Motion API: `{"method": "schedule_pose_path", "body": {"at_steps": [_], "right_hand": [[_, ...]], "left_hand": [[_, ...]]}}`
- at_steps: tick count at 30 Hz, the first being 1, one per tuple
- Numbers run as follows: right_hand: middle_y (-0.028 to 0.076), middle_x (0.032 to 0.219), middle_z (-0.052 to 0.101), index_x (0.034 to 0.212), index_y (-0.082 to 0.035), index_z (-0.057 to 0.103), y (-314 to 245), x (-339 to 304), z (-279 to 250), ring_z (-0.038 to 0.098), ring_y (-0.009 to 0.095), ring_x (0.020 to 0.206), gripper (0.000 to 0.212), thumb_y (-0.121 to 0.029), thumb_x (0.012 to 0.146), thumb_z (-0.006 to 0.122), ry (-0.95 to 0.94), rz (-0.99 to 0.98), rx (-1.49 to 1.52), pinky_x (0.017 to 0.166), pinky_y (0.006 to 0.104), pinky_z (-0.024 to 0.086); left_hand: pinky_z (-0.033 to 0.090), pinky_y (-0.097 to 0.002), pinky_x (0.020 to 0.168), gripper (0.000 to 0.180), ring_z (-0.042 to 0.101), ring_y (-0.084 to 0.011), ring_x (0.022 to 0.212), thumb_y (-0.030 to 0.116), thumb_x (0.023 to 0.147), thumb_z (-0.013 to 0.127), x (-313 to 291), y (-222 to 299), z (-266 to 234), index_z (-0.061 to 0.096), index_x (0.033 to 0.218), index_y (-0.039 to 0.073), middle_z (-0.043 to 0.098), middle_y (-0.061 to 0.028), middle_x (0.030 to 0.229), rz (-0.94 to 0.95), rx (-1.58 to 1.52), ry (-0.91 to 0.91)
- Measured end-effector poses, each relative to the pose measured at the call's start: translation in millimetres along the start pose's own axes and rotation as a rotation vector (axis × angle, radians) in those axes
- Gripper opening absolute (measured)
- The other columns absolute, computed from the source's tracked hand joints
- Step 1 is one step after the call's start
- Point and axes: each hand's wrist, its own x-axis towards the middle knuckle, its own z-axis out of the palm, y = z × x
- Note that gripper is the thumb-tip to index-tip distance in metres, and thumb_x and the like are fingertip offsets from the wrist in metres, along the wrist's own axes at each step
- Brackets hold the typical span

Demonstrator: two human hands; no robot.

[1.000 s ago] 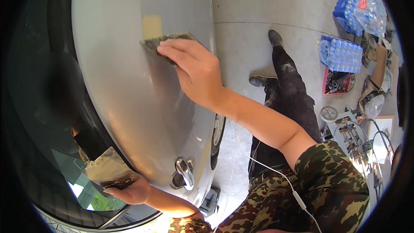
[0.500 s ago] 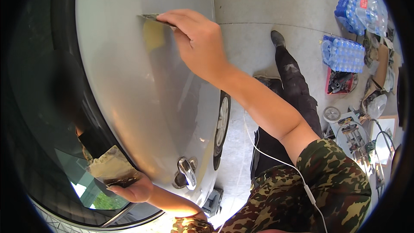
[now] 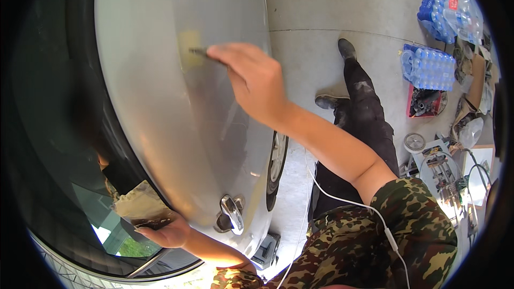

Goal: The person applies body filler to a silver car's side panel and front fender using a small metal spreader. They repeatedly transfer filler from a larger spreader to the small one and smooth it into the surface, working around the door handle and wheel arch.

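My right hand [image 3: 256, 77] pinches a thin, dark filler spreader [image 3: 201, 52], blurred by motion. Its edge is at a yellowish filler patch [image 3: 188, 39] on the silver car door [image 3: 155, 85]; whether it touches the panel I cannot tell. Low on the left, my left hand [image 3: 172, 234] grips a flat mixing plate [image 3: 140, 203] by its near edge. Pale, putty-like filler is smeared over that plate, which is held in front of the dark car window [image 3: 48, 128]. Most of the left fingers are hidden under the plate.
A chrome door handle [image 3: 232, 215] sticks out near the left forearm. The car's wheel [image 3: 276, 163] shows below the door. Wrapped bottle packs [image 3: 428, 68], a red box [image 3: 421, 101] and tools are on the floor at right. A white cable [image 3: 342, 199] hangs before me.
My right hand has moved toward me and slightly right with the spreader, from the far end of the yellowish patch to its nearer part. The left hand still grips the plate, almost in place.
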Motion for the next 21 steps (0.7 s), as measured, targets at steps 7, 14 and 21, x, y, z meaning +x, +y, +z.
{"method": "schedule_pose_path", "body": {"at_steps": [7,14,21], "right_hand": [[0.012,0.114,0.074,0.115,-0.003,0.074,10.7,30.5,17.7,0.072,0.031,0.098,0.041,0.016,0.081,0.061,0.019,-0.009,-0.009,0.081,0.0358,0.06],[0.011,0.107,0.075,0.109,-0.002,0.074,-3.3,-3.6,14.5,0.071,0.031,0.098,0.032,0.012,0.08,0.067,-0.003,-0.026,-0.017,0.079,0.0377,0.06],[0.014,0.115,0.074,0.115,-0.001,0.073,-12.4,-31.5,3.2,0.071,0.032,0.104,0.048,0.02,0.073,0.064,-0.116,-0.003,0.019,0.086,0.0387,0.061]], "left_hand": [[0.03,-0.0422,0.126,0.06,0.041,-0.0255,0.148,0.039,0.109,0.054,4.0,-1.2,-8.2,0.041,0.157,0.004,0.043,-0.0084,0.161,0.028,-0.009,-0.16],[0.03,-0.0432,0.126,0.062,0.038,-0.0273,0.15,0.039,0.11,0.052,-7.7,0.2,18.2,0.037,0.159,0.004,0.04,-0.0099,0.162,0.027,-0.008,0.078],[0.031,-0.0441,0.126,0.062,0.04,-0.0263,0.148,0.04,0.109,0.053,0.7,-1.3,2.1,0.039,0.158,0.004,0.041,-0.0092,0.161,-0.008,-0.036,-0.151]]}}
